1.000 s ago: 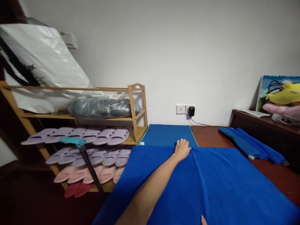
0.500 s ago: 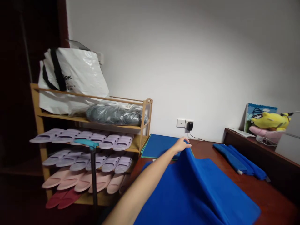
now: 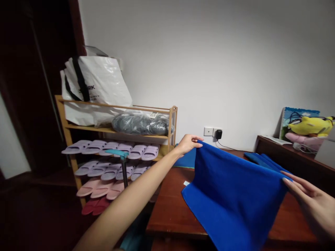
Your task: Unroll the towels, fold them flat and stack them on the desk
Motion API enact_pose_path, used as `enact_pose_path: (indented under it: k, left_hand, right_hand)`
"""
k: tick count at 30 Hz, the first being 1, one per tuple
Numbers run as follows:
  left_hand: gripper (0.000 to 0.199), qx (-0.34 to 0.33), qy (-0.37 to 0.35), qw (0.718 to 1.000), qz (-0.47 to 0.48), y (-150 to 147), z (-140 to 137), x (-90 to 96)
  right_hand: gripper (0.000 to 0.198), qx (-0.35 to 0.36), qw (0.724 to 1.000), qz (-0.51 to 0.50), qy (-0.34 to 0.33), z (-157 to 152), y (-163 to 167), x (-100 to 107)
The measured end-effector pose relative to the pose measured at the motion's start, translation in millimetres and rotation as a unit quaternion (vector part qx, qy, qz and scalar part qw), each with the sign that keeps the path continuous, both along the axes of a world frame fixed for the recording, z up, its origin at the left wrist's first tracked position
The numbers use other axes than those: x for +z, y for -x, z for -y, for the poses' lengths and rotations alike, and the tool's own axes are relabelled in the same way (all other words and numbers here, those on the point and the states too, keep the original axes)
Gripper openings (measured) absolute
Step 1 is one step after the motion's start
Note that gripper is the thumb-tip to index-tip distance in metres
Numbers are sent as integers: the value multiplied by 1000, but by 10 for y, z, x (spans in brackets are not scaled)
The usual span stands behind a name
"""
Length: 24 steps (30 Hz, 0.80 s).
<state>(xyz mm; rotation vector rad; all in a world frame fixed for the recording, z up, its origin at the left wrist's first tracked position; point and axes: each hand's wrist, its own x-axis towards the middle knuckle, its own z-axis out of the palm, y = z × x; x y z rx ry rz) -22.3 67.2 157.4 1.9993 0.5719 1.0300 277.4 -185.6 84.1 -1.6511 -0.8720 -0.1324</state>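
Observation:
A blue cloth [image 3: 235, 188] hangs between my two hands, its upper edge stretched above the brown wooden table [image 3: 170, 202]. My left hand [image 3: 188, 144] pinches its left upper corner. At the other end, the fingers of my right hand [image 3: 305, 193] are closed on the right upper corner. The lower part of the cloth rests on the table and drops over its front edge. A small white tag [image 3: 186, 183] shows at its left side. Behind my left hand lies a flat blue piece with a green edge [image 3: 185, 160]; folded blue cloths [image 3: 261, 160] lie at the back right.
A wooden rack [image 3: 68, 139] on the left holds rows of slippers [image 3: 136, 151], a white bag [image 3: 104, 80] and a plastic-wrapped grey bundle [image 3: 141, 123]. A teal-topped pole [image 3: 124, 167] stands before it. A yellow plush toy [image 3: 311, 125] sits on the right ledge; a black plug [image 3: 218, 134] is in the wall.
My right hand has come into view, holding the cloth's right corner. The cloth's upper edge is now lifted and stretched between both hands. The view has shifted left.

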Motion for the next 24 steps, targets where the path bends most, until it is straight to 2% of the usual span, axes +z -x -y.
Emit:
enact_pose_path:
  k: [2,4,9,12,15,17,20,22,24]
  left_hand:
    - [29,30,-42,999,-13,116,-20,41]
    - [27,57,-90,994,-35,218,-36,101]
    - [14,98,-215,967,-100,449,37,345]
    - [10,105,-265,948,-137,566,114,506]
    - [15,121,-343,912,-189,654,153,632]
    - [18,135,-387,887,-212,690,158,684]
    - [20,146,-413,872,-219,718,153,715]
    - [21,150,-416,871,-214,734,156,717]
    - [18,152,-400,883,-195,759,169,720]
  right_hand:
    - [50,43,998,-50,4,-85,99,170]
    - [50,57,997,-55,-7,-159,189,305]
    - [40,59,998,22,-6,-316,230,641]
    - [44,52,996,70,-26,-351,250,874]
    - [52,16,992,123,-23,-361,314,1050]
    - [55,-19,986,163,-6,-371,356,1103]
    - [58,-49,980,190,7,-400,403,1108]
    - [61,-46,981,191,1,-419,426,1100]
    - [63,-33,981,193,-5,-434,432,1103]
